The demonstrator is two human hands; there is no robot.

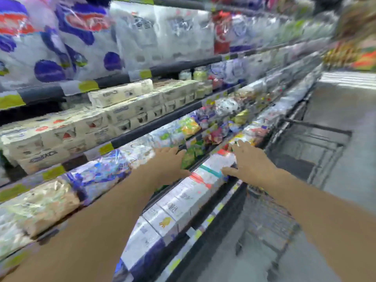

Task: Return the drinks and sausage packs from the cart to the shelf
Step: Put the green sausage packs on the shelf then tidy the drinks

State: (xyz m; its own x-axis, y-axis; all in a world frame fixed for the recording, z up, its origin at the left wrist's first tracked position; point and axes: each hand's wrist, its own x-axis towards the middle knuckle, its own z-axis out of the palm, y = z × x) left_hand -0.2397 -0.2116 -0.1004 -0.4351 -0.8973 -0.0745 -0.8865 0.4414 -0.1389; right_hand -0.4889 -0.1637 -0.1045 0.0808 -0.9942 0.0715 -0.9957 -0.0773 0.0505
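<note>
The picture is blurred by motion. A white drink multipack with red and teal stripes lies at the front of the lowest shelf, at the end of a row of similar white cartons. My right hand rests on its right end, fingers spread over the top and thumb at the near side. My left hand is at the pack's left side, fingers spread toward the green packs behind. The wire cart stands to the right, below my right arm. I cannot make out sausage packs.
Shelves above hold cream yoghurt packs, large white and purple bags and mixed coloured packets. Black shelf rails with yellow price tags run along each level. Grey aisle floor lies to the right.
</note>
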